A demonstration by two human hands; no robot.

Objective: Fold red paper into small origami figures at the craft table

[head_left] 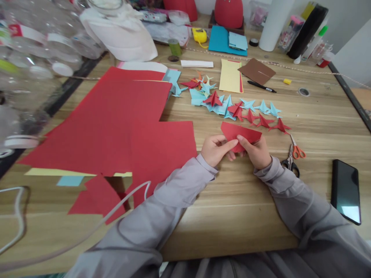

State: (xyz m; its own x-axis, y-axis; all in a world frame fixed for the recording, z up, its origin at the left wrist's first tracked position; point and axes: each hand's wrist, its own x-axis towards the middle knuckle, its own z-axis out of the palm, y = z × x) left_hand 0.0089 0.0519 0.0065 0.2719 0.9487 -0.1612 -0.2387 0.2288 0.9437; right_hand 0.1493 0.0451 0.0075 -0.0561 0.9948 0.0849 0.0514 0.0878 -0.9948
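A folded piece of red paper [240, 133] is held just above the wooden table [232, 216], pinched from both sides. My left hand [216, 149] grips its lower left edge with thumb and fingers. My right hand [256, 151] pinches its lower middle, thumb on top. Just beyond the paper lie several folded red and blue paper figures [232, 106] in a loose row.
Large cut red sheets [116, 123] cover the table's left half. Orange-handled scissors [293, 156] and a black phone [346, 190] lie to the right. A black pen [261, 86], yellow paper [230, 75], brown card [256, 71] and clear plastic bottles [37, 46] sit farther back and left.
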